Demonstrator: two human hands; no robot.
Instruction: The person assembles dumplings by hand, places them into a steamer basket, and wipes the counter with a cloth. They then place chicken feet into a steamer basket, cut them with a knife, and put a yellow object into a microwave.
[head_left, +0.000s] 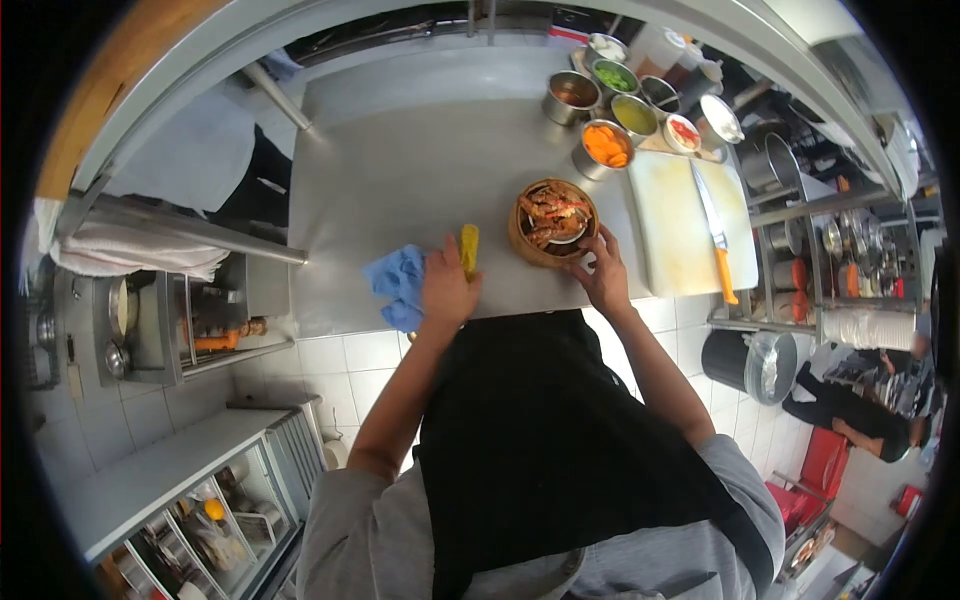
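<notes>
My left hand (450, 288) is low over the steel table near its front edge, with a slim yellow piece (469, 248) between thumb and fingers. What that piece is does not show clearly. Against the outer side of this hand lies a crumpled blue cloth (398, 284). Right of it stands a round bamboo steamer basket (533, 250), holding reddish-brown, sauced pieces of food (556, 212) in a bowl. My right hand (604, 272) grips the basket's near right side, fingers at the rim and thumb lower down. A small white bit (588, 262) shows between thumb and fingers.
A white cutting board (675, 225) with an orange-handled knife (712, 225) lies at the right. Behind the basket are metal tubs, including carrots (606, 146) and chopped greens (614, 75), plus several bottles. A bin (745, 362) stands beyond the board; a person (860, 415) is farther right.
</notes>
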